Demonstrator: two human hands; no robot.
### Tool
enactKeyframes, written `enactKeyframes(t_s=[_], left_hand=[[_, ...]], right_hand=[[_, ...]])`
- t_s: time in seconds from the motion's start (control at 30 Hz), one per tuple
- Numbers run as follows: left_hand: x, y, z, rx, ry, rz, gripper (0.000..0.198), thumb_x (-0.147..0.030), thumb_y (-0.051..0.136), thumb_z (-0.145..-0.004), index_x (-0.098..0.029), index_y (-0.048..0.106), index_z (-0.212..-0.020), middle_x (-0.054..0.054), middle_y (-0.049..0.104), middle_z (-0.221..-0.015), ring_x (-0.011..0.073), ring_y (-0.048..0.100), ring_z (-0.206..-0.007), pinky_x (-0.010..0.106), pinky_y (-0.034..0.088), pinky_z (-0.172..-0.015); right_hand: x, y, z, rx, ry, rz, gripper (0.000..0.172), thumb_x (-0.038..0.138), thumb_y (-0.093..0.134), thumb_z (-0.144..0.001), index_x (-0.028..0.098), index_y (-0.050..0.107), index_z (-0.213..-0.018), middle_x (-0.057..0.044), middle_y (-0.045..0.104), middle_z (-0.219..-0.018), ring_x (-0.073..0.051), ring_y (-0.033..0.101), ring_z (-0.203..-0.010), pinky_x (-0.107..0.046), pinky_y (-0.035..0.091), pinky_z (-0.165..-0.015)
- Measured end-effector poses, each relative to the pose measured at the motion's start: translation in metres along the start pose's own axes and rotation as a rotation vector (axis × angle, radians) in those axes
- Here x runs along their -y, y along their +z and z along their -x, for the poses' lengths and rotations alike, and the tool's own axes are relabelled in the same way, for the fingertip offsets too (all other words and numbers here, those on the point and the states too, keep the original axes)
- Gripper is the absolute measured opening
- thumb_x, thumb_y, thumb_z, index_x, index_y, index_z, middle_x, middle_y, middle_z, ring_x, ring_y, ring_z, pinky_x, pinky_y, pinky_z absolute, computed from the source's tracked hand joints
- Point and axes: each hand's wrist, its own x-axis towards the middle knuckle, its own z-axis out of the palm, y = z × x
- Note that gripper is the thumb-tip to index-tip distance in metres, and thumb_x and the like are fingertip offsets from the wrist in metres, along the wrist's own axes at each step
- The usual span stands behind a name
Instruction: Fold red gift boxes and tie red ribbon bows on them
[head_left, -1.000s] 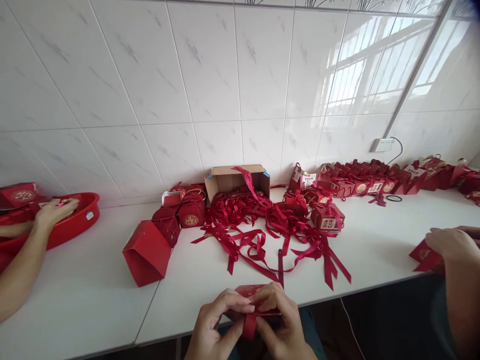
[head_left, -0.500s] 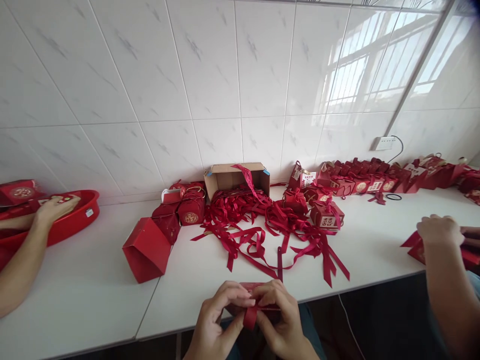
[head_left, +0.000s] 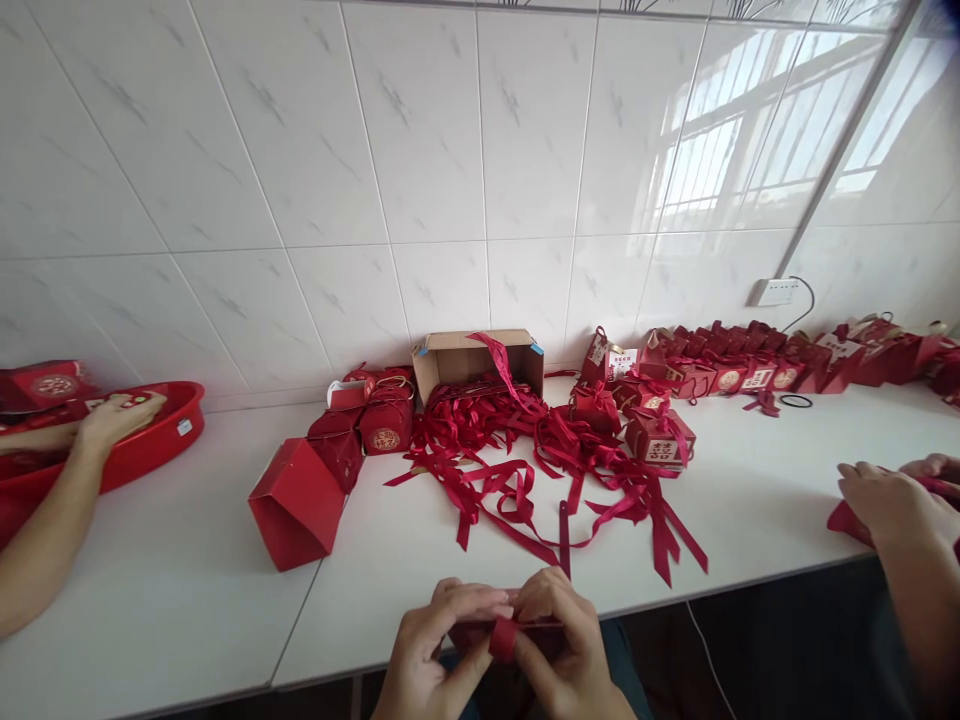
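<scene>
At the table's front edge, my left hand point(head_left: 442, 640) and my right hand point(head_left: 559, 635) close around a small dark red gift box point(head_left: 544, 640) from either side. The fingertips of both meet near its top. A strip of red ribbon point(head_left: 503, 640) curls up between my thumbs. Much of the box is covered by my fingers. Just beyond my hands lies a loose heap of red ribbons point(head_left: 517, 490), spilling out of an open cardboard box point(head_left: 480, 355) that lies on its side.
An open red paper box point(head_left: 296, 505) and tied gift boxes point(head_left: 386, 418) stand to the left. Rows of finished-looking red boxes point(head_left: 727, 375) line the wall on the right. Another person's hand point(head_left: 120, 420) reaches into a red basin point(head_left: 191, 410); a co-worker's hands point(head_left: 892, 500) work at far right.
My fingers have shifted slightly on the box, and the ribbon strip between my thumbs now curls shorter. At right, the co-worker's hands have changed position on a red item.
</scene>
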Motion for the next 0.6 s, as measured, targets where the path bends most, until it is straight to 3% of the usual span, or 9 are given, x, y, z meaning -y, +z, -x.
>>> enactKeyframes(t_s=[0.17, 0.33, 0.47, 0.6], left_hand=[[0.007, -0.002, 0.004, -0.059, 0.048, -0.023, 0.041, -0.011, 0.063, -0.078, -0.026, 0.061, -0.117, 0.005, 0.074, -0.093, 0.0186, 0.071, -0.084, 0.028, 0.056, -0.081], [0.006, -0.003, 0.008, -0.010, 0.005, 0.081, 0.040, -0.010, 0.060, -0.081, -0.023, 0.058, -0.118, 0.006, 0.073, -0.091, 0.0201, 0.069, -0.093, 0.029, 0.056, -0.082], [-0.005, -0.006, 0.007, 0.000, -0.052, 0.198, 0.027, -0.014, 0.057, -0.084, -0.019, 0.061, -0.110, 0.009, 0.071, -0.098, 0.0225, 0.066, -0.099, 0.032, 0.054, -0.085], [-0.013, -0.008, 0.001, -0.078, -0.076, 0.300, 0.017, -0.026, 0.053, -0.088, -0.017, 0.065, -0.097, 0.011, 0.068, -0.105, 0.0256, 0.059, -0.110, 0.038, 0.046, -0.097]], right_hand=[[0.001, 0.004, 0.001, -0.030, 0.023, -0.041, 0.013, 0.018, 0.062, -0.080, 0.021, 0.051, -0.075, -0.001, 0.057, -0.066, -0.016, 0.050, -0.063, -0.029, 0.042, -0.056], [-0.002, 0.001, 0.004, 0.023, 0.004, -0.029, 0.013, 0.013, 0.060, -0.079, 0.022, 0.050, -0.079, -0.002, 0.060, -0.071, -0.016, 0.053, -0.065, -0.031, 0.042, -0.061], [0.002, -0.006, -0.003, 0.059, -0.131, 0.023, 0.016, 0.010, 0.057, -0.079, 0.023, 0.051, -0.083, -0.001, 0.064, -0.075, -0.016, 0.057, -0.067, -0.035, 0.041, -0.066], [0.007, -0.012, -0.014, 0.091, -0.311, 0.108, 0.016, 0.008, 0.052, -0.080, 0.023, 0.052, -0.085, 0.000, 0.068, -0.079, -0.016, 0.060, -0.069, -0.038, 0.040, -0.072]])
